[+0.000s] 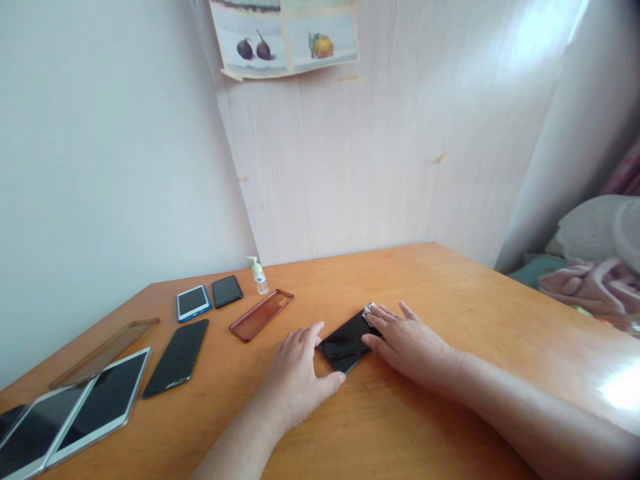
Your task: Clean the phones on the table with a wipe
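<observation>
A black smartphone (345, 343) lies flat on the wooden table, its glossy dark face up. At its lower left end is my left hand (299, 370), thumb and fingers spread around the corners. My right hand (400, 337) presses a small white wipe (369, 312) under its fingertips onto the far right end of the phone. Part of the wipe and that end of the phone are hidden under the fingers. A reddish-brown clear phone case (262, 316) rests a little beyond my left hand.
A pump bottle (259, 277) stands at the back. Left of it lie a small black device (227, 292), a blue-edged phone (193, 303), another black phone (176, 358), an amber case (105, 353) and white-framed tablets (103, 400). Fabric (590, 287) is heaped beyond the table's right edge.
</observation>
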A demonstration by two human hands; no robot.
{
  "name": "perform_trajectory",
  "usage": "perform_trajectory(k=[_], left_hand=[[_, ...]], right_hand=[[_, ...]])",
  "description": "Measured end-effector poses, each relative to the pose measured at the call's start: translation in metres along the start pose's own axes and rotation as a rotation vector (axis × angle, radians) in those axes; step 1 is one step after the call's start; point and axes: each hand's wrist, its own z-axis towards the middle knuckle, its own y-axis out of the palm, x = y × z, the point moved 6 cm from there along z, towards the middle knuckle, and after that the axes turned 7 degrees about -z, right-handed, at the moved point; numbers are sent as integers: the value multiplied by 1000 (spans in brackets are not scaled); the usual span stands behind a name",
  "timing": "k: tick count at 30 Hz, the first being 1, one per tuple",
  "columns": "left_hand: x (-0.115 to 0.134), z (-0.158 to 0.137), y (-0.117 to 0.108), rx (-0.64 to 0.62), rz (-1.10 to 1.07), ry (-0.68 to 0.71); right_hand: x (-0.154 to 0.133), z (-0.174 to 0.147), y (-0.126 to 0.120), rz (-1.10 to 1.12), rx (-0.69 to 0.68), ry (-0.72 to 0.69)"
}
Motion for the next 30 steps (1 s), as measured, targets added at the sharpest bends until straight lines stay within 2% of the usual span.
perform_trajectory(k=[5,7,9,13,15,17,21,23,25,29,30], left_hand=[[3,0,-1,22,4,-13],[3,0,-2,20,7,-18],[3,0,-2,11,8,-25],[5,0,-2,-11,-1,-31],[6,0,-3,-13,-7,-32],[6,1,-3,-9,-12,-33],[3,1,-2,22,-20,-29],[2,1,-1,34,-25,-22],[1,0,-1,34,-32,-18],[1,-1,-1,36,-46,-12],[1,-1,-1,37,-46,-12]], right_hand=[[-58,-21,-15,203,-115,-359],[-64,-23,-16,225,-140,-406],[-49,-14,-10,188,-122,-318],[3,9,7,77,-52,6],[10,12,11,61,-49,53],[-4,8,9,80,-65,-25],[-59,-11,-6,186,-123,-349],[-70,-16,-9,213,-139,-420],[-61,-10,-6,175,-124,-351],[-9,10,7,34,-74,10],[-1,12,9,16,-70,62]])
